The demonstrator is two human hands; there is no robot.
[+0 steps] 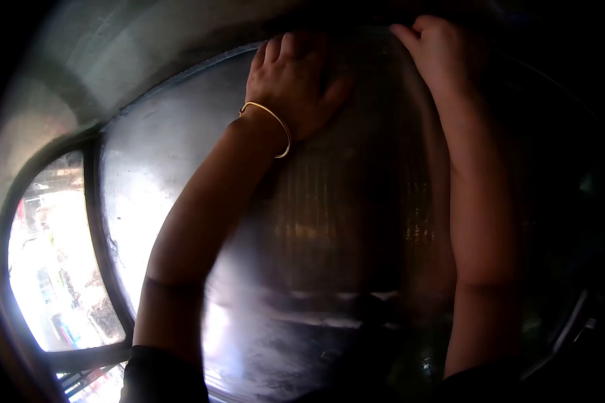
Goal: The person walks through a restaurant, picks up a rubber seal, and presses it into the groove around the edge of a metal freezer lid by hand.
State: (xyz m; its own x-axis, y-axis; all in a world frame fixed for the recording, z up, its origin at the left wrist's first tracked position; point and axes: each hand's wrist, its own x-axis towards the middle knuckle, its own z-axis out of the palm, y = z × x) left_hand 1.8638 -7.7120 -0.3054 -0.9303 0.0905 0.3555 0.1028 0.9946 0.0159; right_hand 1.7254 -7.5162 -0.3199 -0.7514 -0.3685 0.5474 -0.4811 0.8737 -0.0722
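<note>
Both arms reach up over a smooth, shiny dark panel (175,127). My left hand (292,87), with a thin gold bracelet (279,124) at the wrist, lies near the panel's upper edge, its thumb spread to the right and its fingertips at the rim. To the right, my right hand (444,50) is raised at the same height with its thumb pointing left; its other fingers fade into the dark, so what they touch or hold is hidden.
A bright window (64,255) with a dark frame (97,228) is at the left. A curved grey surface (107,60) arches over the panel at the upper left. The right side is very dark, with a few faint glints.
</note>
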